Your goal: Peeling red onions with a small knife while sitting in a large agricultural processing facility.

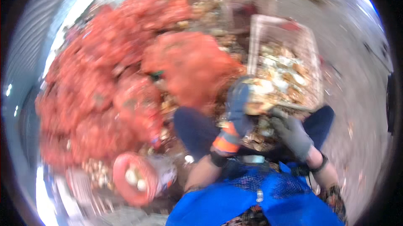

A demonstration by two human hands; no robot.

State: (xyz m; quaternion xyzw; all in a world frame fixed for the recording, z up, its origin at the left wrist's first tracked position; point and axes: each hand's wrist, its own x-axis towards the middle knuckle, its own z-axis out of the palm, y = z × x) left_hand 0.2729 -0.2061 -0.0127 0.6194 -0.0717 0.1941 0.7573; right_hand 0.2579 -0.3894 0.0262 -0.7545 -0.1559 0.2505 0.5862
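Motion blur smears the view. My left hand, in a dark blue glove with an orange and grey cuff, is at the near left corner of a pale pinkish plastic crate. Against its inner side is a rounded tan shell, which it seems to grip. My right hand, in a grey glove, is below the crate's near edge, over my lap; its fingers are too smeared to read. White and brown shells fill much of the crate. More brownish pieces lie between my hands.
Red mesh sacks are heaped along the left, with one bulging sack close to my left knee. A red-rimmed bucket with white pieces inside lies tilted at lower left. Grey floor with scattered bits stretches to the right.
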